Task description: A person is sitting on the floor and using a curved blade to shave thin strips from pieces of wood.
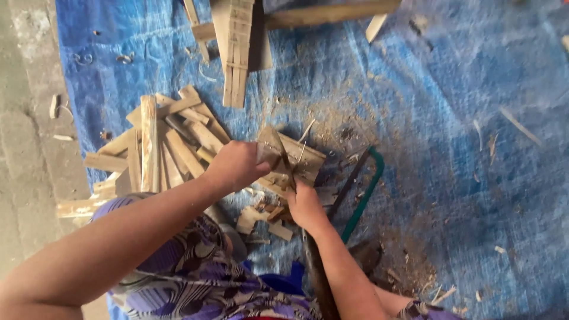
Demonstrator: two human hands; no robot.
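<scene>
My left hand [236, 165] grips a flat piece of split bamboo [299, 159], holding it up over a blue tarp [462, 118]. Just below it, my right hand [305, 204] is closed around the handle of a dark blade whose edge is set into the piece near its middle. A green-framed hacksaw [364, 186] lies on the tarp right beside my right hand. Sawdust is spread under and beyond the piece.
A heap of cut bamboo strips [157, 145] lies to the left of my hands. A bundle of longer slats [236, 47] and a pole [332, 13] lie at the top. Small offcuts [264, 219] sit near my patterned purple clothing. Bare concrete [26, 118] borders the tarp on the left.
</scene>
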